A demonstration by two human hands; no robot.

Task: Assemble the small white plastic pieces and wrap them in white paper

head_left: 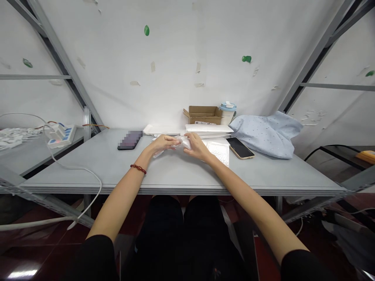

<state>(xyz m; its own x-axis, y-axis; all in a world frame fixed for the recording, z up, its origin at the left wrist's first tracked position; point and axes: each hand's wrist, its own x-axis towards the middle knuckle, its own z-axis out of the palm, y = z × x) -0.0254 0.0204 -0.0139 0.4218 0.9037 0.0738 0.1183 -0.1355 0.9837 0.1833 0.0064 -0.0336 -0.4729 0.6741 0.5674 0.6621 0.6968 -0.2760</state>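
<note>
Both hands meet over the middle of the grey table. My left hand (163, 144), below a dark red bead bracelet (138, 168), is closed on one side of a crumpled, translucent white plastic wrapping (184, 143). My right hand (197, 146) pinches the other side of it between thumb and fingers. What the wrapping contains, if anything, I cannot make out. Just right of my right hand lies a white padded envelope (219, 150), partly under my wrist. Behind the hands is a stack of white packets (208, 128).
A cardboard box (205, 113) and a lidded cup (227, 115) stand at the back by the wall. One phone (130, 140) lies left, another phone (240, 148) right, beside a pale blue cloth (266, 134). A white cable (84, 168) hangs over the left front edge.
</note>
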